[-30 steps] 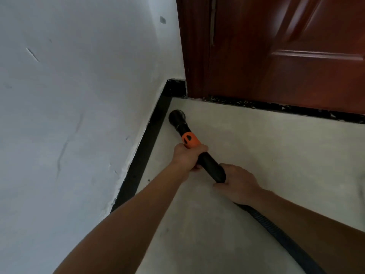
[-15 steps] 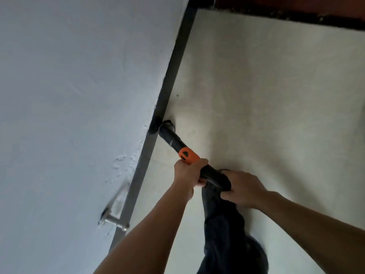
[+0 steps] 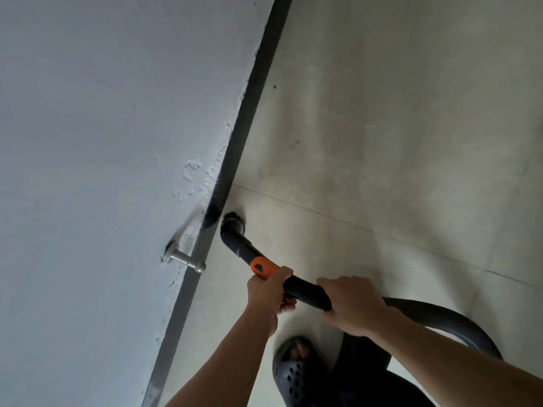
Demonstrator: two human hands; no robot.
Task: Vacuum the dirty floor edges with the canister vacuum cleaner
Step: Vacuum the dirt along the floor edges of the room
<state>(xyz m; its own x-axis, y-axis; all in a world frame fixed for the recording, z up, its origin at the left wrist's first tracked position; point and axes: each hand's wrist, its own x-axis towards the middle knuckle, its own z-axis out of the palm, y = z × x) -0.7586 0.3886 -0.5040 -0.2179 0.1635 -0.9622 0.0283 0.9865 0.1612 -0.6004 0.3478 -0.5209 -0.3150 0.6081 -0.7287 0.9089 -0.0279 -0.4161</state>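
Cleaning along the wall edge

Seen from the head camera, both hands hold the vacuum tube [image 3: 305, 292] low in the middle of the frame. The left hand [image 3: 269, 292] is wrapped around it just behind the orange band [image 3: 263, 267]. The right hand [image 3: 349, 304] is wrapped around it farther back, where the hose [image 3: 440, 315] starts and bends off to the lower right. The vacuum body is out of sight.

The nozzle [image 3: 233, 223] sits on the floor [image 3: 396, 113], just beside the dark strip [image 3: 252, 92] at the foot of the wall [image 3: 102, 113]. A metal peg [image 3: 183, 258] sticks out of the wall near it, to the left. A black shoe [image 3: 293, 368] shows at the bottom.

I think the job is in the middle: the nozzle is sucking along this edge. Next, it should slide along the strip, staying close to it. If it goes toward the bottom of the frame, it must pass the peg without bumping it. A small dark speck [image 3: 274, 86] lies on the floor higher up and may need a pass too.
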